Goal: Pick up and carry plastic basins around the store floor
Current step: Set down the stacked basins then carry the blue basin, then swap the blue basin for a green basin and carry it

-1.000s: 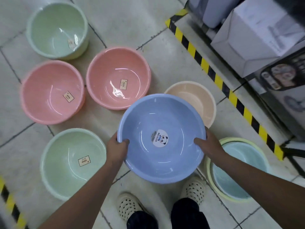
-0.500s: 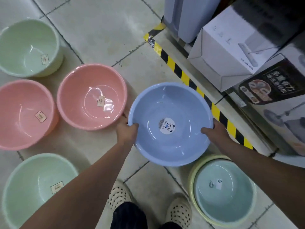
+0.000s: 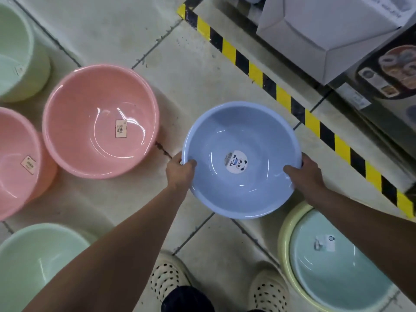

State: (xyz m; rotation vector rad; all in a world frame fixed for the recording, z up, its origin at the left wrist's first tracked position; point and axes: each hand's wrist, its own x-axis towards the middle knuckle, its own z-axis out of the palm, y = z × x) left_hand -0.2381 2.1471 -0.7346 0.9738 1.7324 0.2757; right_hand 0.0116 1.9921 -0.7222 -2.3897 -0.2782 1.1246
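Observation:
A blue basin (image 3: 243, 131) with a round panda sticker inside hangs over the tiled floor in front of me. My left hand (image 3: 180, 172) grips its left rim and my right hand (image 3: 304, 174) grips its right rim, thumbs inside. On the floor stand other basins: a pink basin (image 3: 99, 95) to the left, a second pink basin (image 3: 15, 183) at the left edge, a pale green basin (image 3: 13, 52) top left, another green basin (image 3: 33, 262) bottom left, and a teal basin nested in a yellow one (image 3: 333, 266) bottom right.
A yellow-and-black hazard stripe (image 3: 290, 102) runs diagonally along the base of a shelf at the right. White and printed cartons (image 3: 326, 25) stand on that shelf. My feet in perforated white shoes (image 3: 166, 275) are at the bottom.
The blue basin has moved right and forward with both hands, toward the hazard stripe. The beige basin seen earlier behind it is out of sight. The floor basins have slid left in view.

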